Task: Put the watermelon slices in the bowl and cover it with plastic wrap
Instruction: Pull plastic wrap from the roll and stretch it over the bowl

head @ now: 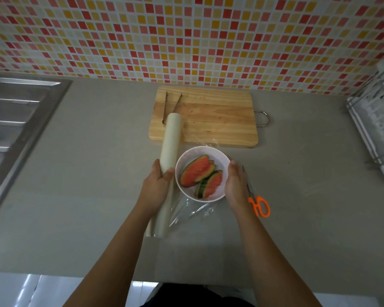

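Observation:
A white bowl sits on the grey counter and holds several watermelon slices, red with green rind. A clear sheet of plastic wrap spreads over and around the bowl, crumpled at its near side. My left hand grips the long white plastic wrap roll, which lies just left of the bowl. My right hand presses against the bowl's right side, fingers curved on the rim over the film.
A wooden cutting board with metal tongs lies behind the bowl. Orange-handled scissors lie right of my right hand. A steel sink is at the left, a wire rack at the right.

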A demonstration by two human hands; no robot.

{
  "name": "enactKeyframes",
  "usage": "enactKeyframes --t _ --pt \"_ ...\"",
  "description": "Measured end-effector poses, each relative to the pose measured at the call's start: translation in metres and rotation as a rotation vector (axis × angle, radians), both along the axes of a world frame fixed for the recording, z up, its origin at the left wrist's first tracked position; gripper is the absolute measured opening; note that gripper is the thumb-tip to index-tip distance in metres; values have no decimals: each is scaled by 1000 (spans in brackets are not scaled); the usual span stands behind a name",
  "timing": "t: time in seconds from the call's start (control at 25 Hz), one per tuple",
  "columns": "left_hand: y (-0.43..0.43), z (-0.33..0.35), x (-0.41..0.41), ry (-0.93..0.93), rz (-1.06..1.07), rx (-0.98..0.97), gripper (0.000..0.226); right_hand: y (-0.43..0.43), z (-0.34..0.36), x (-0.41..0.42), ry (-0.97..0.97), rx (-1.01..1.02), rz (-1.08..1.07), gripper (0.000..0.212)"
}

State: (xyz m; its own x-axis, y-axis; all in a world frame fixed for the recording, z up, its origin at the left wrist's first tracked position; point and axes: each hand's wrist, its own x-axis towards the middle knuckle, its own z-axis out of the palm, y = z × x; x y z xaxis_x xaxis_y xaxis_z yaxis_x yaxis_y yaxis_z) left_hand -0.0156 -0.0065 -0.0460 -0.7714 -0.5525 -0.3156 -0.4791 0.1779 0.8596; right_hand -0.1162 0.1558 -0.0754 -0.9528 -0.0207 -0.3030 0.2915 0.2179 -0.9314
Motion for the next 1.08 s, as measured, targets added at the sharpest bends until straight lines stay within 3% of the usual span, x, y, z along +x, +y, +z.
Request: enactKeyframes --t 0.2,0.32,0.52,0.72,0.92,1.08 --pt "18 -6 -11 -56 59 83 47 16 2 -13 23 -31 2 30" --pt "18 -12 -8 -98 62 35 31 14 0 -12 4 -9 -20 30" --pt "1 -15 -2 -133 72 -10 44 14 4 -12 35 24 -25 29" --pt "12 -9 -6 -148 68 -95 35 14 6 -12 44 84 -4 29" --pt "21 -6 -5 -167 109 -358 41 15 8 -13 56 110 10 29" --pt "26 -3 1 -99 69 -358 40 13 9 -13 51 107 12 31"
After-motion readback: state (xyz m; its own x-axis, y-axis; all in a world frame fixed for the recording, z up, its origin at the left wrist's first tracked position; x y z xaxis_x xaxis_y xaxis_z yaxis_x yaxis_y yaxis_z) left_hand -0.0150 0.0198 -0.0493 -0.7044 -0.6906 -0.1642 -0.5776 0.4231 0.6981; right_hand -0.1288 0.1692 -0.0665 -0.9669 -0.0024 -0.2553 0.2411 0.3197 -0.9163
